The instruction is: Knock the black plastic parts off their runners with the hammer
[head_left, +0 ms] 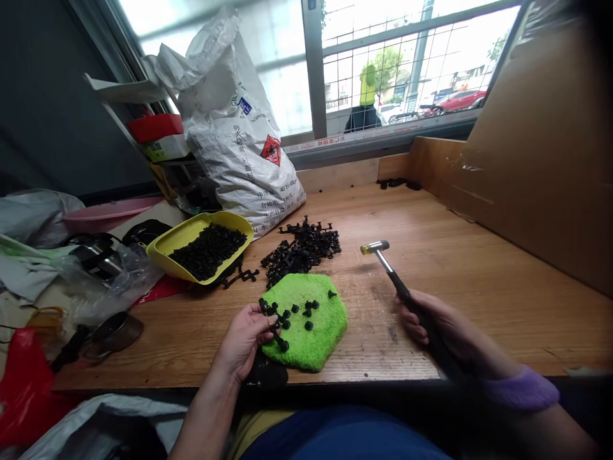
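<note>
My left hand (246, 338) pinches a black plastic piece (276, 332) at the left edge of a green fuzzy pad (320, 348). Several small black knobs (309, 326) lie loose on the pad. My right hand (431, 322) is wrapped round the dark handle of a small hammer (383, 259), raised above the table to the right of the pad. The hammer has a metal head with a yellow tip, pointing left. Just behind the pad is a pile of black branched plastic pieces (304, 246).
A yellow scoop tray (165, 259) of black parts stands left of the pile, before a large white sack (239, 140). A metal mug (117, 332) sits on the wooden table (402, 217) at left. Cardboard (541, 166) rises at right.
</note>
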`<state>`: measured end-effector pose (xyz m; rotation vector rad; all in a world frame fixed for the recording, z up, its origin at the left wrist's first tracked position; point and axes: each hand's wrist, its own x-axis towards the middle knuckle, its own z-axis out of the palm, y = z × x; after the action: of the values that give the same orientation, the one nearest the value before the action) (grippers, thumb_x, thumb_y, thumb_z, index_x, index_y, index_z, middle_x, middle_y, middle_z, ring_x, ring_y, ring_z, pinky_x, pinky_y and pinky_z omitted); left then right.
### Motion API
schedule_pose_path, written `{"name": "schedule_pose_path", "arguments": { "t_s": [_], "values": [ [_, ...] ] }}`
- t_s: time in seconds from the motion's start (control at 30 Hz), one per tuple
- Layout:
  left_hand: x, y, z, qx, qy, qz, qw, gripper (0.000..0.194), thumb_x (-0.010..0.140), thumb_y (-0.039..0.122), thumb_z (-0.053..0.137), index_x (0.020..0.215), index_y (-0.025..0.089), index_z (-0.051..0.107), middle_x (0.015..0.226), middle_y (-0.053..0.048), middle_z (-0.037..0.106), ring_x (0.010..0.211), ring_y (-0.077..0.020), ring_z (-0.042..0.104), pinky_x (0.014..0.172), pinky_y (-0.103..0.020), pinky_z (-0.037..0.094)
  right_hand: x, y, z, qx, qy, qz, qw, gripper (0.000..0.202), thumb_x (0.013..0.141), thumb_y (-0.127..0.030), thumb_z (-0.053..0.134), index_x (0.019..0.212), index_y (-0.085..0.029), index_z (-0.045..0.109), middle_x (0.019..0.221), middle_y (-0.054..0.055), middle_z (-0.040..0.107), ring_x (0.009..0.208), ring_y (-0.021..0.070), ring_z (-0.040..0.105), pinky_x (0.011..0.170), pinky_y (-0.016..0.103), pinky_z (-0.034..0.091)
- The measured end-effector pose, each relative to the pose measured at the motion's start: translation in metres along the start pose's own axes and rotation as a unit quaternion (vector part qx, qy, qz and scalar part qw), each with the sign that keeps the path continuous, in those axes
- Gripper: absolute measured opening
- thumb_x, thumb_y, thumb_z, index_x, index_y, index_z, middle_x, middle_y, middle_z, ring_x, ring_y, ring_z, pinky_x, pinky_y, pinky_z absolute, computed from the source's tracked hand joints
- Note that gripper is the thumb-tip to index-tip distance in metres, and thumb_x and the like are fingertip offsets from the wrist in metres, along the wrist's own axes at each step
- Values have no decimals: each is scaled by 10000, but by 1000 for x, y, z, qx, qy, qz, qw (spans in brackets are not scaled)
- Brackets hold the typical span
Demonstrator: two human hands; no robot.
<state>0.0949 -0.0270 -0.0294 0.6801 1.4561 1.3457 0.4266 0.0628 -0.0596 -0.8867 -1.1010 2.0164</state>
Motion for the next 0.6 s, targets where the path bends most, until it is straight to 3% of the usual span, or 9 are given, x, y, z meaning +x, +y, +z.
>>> {"name": "schedule_pose_path", "arguments": {
  "t_s": [0.17, 0.3, 0.43, 0.6],
  "values": [
    [0, 0, 2, 16, 4, 4, 1000, 251, 691, 103, 649, 836, 141, 449, 646, -6, 621, 469, -60, 563, 369, -88, 395, -7, -5, 20, -160, 23, -57, 985, 318, 868, -500, 468, 899, -186, 510, 581, -38, 401, 424, 89, 373, 363, 196, 306],
    [0, 0, 2, 9, -1, 16, 1000, 256, 677, 103, 651, 827, 146, 449, 640, 8, 606, 458, -53, 548, 355, -84, 372, -19, -15, 49, -355, 7, -143, 924, 340, 881, -499, 447, 983, -197, 563, 662, 15, 517, 584, 154, 500, 520, 251, 442],
    [0, -3, 0, -24, 3, 5, 1000, 222, 700, 96, 632, 847, 135, 471, 709, 4, 598, 474, -36, 547, 377, -81, 391, -23, -23, 75, -497, -19, -181, 849, 387, 899, -500, 400, 1111, -223, 566, 929, 74, 611, 862, 236, 558, 763, 339, 476],
    [1, -4, -1, -42, 4, -2, 999, 195, 721, 77, 610, 851, 126, 474, 714, -8, 594, 479, -37, 551, 380, -76, 395, -23, -19, 85, -538, -29, -182, 823, 418, 939, -461, 322, 1235, -223, 497, 1149, 90, 568, 1040, 245, 518, 924, 359, 413]
  ]
}}
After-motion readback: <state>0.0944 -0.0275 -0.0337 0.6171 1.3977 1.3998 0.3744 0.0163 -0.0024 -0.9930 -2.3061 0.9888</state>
